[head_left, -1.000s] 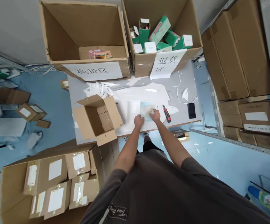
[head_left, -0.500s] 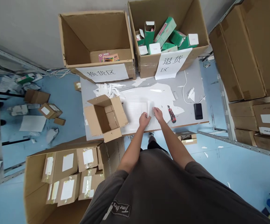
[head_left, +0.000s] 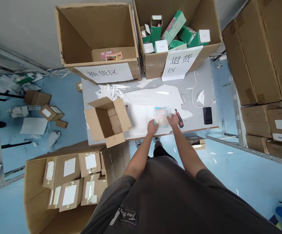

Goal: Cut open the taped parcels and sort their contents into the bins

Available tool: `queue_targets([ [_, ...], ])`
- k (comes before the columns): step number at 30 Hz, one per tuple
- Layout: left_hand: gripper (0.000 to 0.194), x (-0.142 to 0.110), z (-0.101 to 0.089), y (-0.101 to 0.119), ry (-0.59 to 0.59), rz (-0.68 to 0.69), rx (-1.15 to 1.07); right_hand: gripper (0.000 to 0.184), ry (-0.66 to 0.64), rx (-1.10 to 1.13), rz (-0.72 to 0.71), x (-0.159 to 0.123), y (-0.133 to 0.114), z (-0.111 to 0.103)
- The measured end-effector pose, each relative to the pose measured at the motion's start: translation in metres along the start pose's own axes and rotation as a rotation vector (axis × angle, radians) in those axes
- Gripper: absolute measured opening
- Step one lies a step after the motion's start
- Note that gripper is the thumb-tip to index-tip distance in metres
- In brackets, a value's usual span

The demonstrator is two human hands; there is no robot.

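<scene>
A flat colourful packet [head_left: 158, 113], its right part veiled by translucent wrapping, lies near the front edge of the table. My left hand [head_left: 152, 127] grips the packet's lower left edge, fingers closed. At the lower right, my right hand [head_left: 172, 120] pinches the edge of the wrapping. A red and black box cutter [head_left: 179, 119] lies just right of that hand. Pale wrapping sheet [head_left: 139, 115] spreads over the table to the left. Beside it stands an open small carton [head_left: 105, 123] with its flaps out. The packet's print is too small to read.
Two large cartons with paper signs stand at the back; the left box [head_left: 79, 39] holds colourful packets, the right box [head_left: 153, 66] several green boxes. A black phone [head_left: 207, 115] and white cable are at right. A big carton [head_left: 37, 208] with several parcels is lower left.
The pale folded wrapping has come open, and the colourful packet now shows. My right hand has moved right, apart from my left. The view has shifted slightly.
</scene>
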State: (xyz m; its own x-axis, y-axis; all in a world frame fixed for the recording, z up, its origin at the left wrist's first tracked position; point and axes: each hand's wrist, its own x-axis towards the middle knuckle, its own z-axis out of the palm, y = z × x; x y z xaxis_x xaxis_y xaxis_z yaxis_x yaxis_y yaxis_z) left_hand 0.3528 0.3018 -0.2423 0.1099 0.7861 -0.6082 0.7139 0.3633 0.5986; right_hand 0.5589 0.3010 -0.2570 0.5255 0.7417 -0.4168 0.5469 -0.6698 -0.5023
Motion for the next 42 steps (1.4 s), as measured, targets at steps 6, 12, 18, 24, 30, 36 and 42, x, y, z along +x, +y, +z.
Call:
queue_targets([
  [6, 0.037, 0.02, 0.0, 0.014, -0.04, -0.171, -0.007, 0.073, 0.077, -0.021, 0.092, -0.027, -0.004, -0.004],
  [12, 0.034, 0.023, 0.004, 0.02, 0.023, -0.192, 0.061, 0.083, 0.088, -0.04, -0.235, -0.058, -0.012, -0.007],
  [18, 0.034, 0.019, 0.0, 0.027, 0.039, -0.185, 0.136, 0.088, -0.069, -0.14, -0.191, -0.063, -0.017, 0.023],
  [24, 0.034, 0.018, -0.007, 0.033, 0.021, -0.199, 0.144, 0.075, -0.065, -0.042, -0.091, -0.042, 0.003, -0.004],
  [30, 0.044, 0.01, -0.001, 0.043, 0.067, -0.208, 0.173, 0.076, 0.241, 0.047, 0.152, -0.035, 0.054, -0.076],
  [36, 0.04, 0.011, 0.006, 0.034, 0.033, -0.199, 0.127, 0.063, 0.304, 0.113, -0.036, -0.054, 0.069, -0.07],
  [42, 0.036, 0.001, 0.007, 0.024, 0.026, -0.06, -0.255, 0.065, -0.076, 0.401, 0.041, -0.053, 0.025, -0.018],
])
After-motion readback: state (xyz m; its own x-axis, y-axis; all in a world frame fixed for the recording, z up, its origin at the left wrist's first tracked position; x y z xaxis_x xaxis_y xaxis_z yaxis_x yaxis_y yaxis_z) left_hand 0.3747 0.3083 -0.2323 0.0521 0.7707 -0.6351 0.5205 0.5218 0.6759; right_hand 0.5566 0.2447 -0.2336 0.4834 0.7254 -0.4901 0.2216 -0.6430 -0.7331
